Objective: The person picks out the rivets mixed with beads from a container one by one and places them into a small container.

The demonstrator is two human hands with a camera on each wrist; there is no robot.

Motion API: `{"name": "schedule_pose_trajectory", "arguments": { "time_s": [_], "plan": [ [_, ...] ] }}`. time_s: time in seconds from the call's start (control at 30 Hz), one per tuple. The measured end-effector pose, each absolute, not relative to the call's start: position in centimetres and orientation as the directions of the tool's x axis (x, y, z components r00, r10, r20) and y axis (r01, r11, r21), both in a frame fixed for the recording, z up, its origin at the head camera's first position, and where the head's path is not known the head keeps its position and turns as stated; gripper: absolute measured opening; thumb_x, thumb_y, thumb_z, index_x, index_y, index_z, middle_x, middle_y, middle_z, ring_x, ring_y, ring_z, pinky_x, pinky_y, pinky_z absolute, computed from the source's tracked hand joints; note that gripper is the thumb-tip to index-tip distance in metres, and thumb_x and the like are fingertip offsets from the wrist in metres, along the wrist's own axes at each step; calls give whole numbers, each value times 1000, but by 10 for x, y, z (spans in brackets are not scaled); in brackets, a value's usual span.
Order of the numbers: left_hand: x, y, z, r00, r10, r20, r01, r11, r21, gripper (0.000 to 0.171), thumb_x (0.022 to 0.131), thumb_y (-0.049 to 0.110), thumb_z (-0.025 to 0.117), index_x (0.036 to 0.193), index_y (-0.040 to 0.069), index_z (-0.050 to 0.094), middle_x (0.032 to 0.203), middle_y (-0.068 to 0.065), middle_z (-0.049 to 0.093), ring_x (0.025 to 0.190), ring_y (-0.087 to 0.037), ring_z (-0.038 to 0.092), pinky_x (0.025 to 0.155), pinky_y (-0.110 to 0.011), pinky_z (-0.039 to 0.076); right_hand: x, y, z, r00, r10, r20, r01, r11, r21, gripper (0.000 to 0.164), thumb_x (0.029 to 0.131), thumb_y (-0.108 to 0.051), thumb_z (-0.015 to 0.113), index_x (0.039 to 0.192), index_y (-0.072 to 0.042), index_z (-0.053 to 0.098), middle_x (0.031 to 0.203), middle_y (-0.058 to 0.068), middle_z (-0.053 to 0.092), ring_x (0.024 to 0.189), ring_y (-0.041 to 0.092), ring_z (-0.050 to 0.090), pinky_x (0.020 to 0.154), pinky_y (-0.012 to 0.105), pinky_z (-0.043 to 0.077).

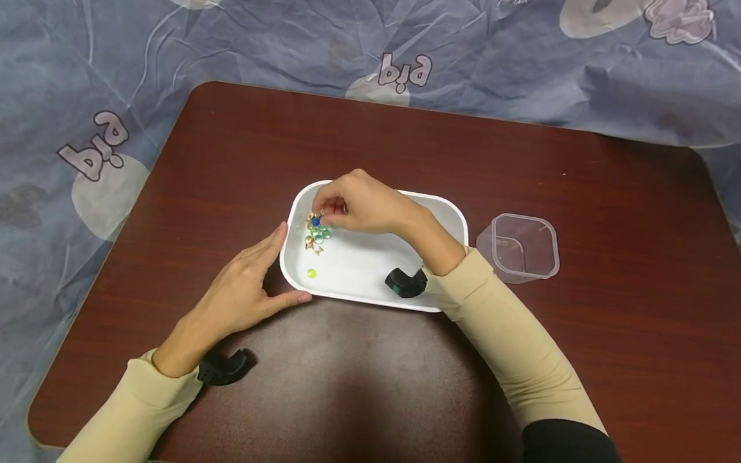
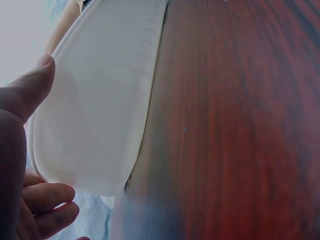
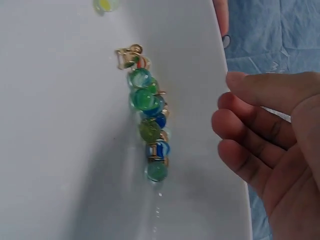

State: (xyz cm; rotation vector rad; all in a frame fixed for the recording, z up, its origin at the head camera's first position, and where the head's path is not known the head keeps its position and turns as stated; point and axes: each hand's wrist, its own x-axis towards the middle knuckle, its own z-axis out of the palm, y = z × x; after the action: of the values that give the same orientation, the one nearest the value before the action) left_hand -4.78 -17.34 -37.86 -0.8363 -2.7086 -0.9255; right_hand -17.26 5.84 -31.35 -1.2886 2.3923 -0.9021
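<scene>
A white tray (image 1: 370, 270) holds a cluster of glass marbles (image 1: 318, 233) and small gold-coloured pieces (image 3: 131, 54) near its left end. Apart from them lies a yellow-green marble (image 1: 311, 273). My right hand (image 1: 361, 204) hovers over the cluster, fingers loosely bent and fingertips close to a blue marble (image 1: 316, 221). In the right wrist view a gap shows between thumb and fingers, with nothing seen in it. My left hand (image 1: 243, 283) spans the tray's near left corner, its fingers along the left side and its thumb at the front rim.
To the right of the tray stands a clear plastic container (image 1: 523, 247). Both rest on a dark red-brown wooden table (image 1: 625, 308). Patterned blue-grey cloth (image 1: 278, 45) hangs behind the table's far edge. Black wrist devices (image 1: 226, 368) are worn at both sleeves.
</scene>
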Motion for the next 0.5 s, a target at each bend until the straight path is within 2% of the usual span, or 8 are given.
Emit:
{"name": "schedule_pose_trajectory", "arguments": {
  "time_s": [0.27,0.5],
  "plan": [
    [-48,-174,-379,-831,457,318,556,647,522,106,83,72,58,152,-3,30,146,-26,44,131,-37,49,104,-54,40,-171,53,-322,-520,-851,-74,-606,429,-670,14,88,1,64,94,-6,75,77,-2,66,72,9,58,70,21,48],
    [-49,-175,-380,-831,459,315,555,646,524,105,84,71,59,152,-4,30,145,-27,44,131,-39,49,104,-54,40,-170,47,-327,-458,-881,-122,-643,423,-638,19,87,5,60,94,-5,75,77,-1,64,71,8,55,69,21,46]
  ]
}}
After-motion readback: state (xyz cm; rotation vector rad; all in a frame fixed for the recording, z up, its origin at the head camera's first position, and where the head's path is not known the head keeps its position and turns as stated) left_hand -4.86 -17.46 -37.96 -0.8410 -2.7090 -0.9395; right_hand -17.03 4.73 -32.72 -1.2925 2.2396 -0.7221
